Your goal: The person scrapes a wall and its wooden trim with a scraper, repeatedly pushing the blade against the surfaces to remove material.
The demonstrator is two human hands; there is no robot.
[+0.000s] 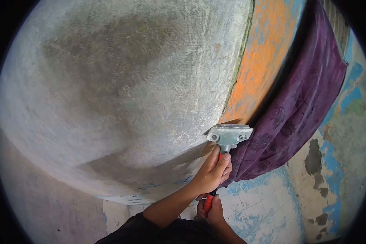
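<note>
1. Gripping the scraper with both hands, one above the other on its red and black handle.
2. Closed firmly around the upper handle with the left hand, thumb laid along it just below the metal head.
3. Wrapped around the lower, red end with the right hand, fingers curled in.
4. Held with the head uppermost, handle slanting down and slightly left, two screws showing on the head, one toward each end.
5. Placed with the head at the lower end of the seam between grey wall and orange strip; cannot tell about contact between blade and surface.
6. Marked by a shadow on the grey wall, left of the head.
7. Just beside a purple cloth, right of the head.
8. Above blue-stained tiles, with a patchy, peeling wall farther right.
</note>
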